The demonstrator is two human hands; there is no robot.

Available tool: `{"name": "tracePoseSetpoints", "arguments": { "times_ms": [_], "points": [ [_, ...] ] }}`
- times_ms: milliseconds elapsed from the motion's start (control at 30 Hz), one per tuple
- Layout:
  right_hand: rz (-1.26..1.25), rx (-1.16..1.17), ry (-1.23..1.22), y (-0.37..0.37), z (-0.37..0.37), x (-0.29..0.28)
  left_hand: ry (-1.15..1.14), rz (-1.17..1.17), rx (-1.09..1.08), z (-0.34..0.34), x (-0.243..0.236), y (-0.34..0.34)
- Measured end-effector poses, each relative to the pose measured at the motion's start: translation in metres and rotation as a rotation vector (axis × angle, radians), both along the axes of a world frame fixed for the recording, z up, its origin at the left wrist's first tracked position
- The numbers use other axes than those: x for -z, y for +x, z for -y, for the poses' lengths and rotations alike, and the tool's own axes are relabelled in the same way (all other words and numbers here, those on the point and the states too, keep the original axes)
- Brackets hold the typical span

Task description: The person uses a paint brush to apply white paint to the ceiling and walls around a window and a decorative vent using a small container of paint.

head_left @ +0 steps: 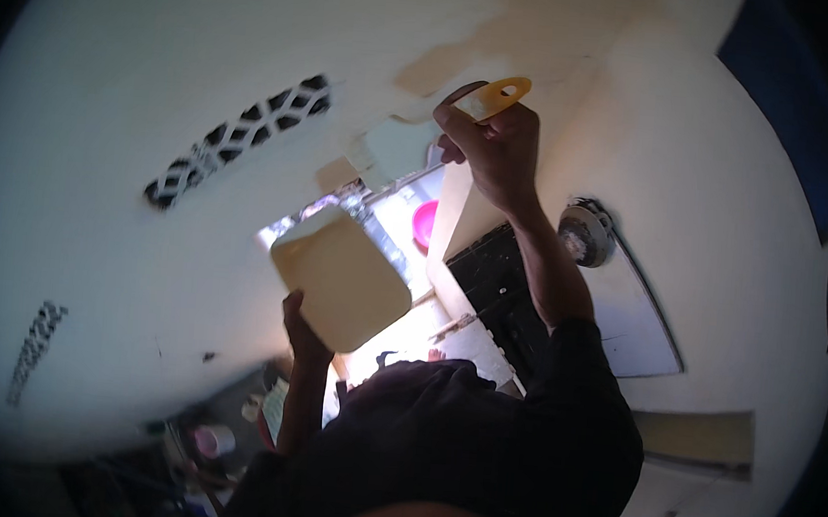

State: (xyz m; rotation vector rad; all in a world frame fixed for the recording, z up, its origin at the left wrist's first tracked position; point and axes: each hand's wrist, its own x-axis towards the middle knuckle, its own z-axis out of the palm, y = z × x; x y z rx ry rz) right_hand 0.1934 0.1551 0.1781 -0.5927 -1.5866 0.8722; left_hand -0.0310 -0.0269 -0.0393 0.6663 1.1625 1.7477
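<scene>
My right hand [500, 159] is raised close to the wall, its fingers wrapped round a scraper's yellow handle [509, 92] with a hole at its end. The blade is mostly hidden by the hand, and I cannot tell whether it touches the wall. A pale greenish patch [393, 149] and tan patches mark the wall just left of this hand. Lower and to the left, my left hand [307, 336] grips the edge of a cream rectangular tub [343, 282] with rounded corners, held up and tilted. What the tub contains cannot be made out.
A patterned vent opening [240, 138] runs across the wall at left. To the right are a black panel [490, 275] and a round grey-white object [586, 235]. A bright opening shows a pink basin [424, 223]. A pale bucket [214, 440] stands among clutter at lower left.
</scene>
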Motion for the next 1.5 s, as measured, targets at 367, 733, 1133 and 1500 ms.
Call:
{"name": "tracePoseSetpoints", "arguments": {
  "times_ms": [367, 733, 1133, 1500],
  "points": [
    [0.416, -0.199, 0.18, -0.032, 0.01, 0.038, 0.037, 0.434, 0.207, -0.02, -0.029, 0.041],
    [0.636, -0.133, 0.268, -0.043, 0.012, 0.062, 0.056, 0.356, 0.247, -0.015, -0.018, 0.038],
    [0.691, -0.447, 0.432, -0.04, 0.009, 0.043, 0.024, 0.397, 0.25, -0.009, -0.027, 0.031],
    [0.647, -0.233, 0.587, -0.047, 0.033, 0.043, -0.002, 0.318, 0.208, -0.005, -0.035, 0.029]
  ]
}}
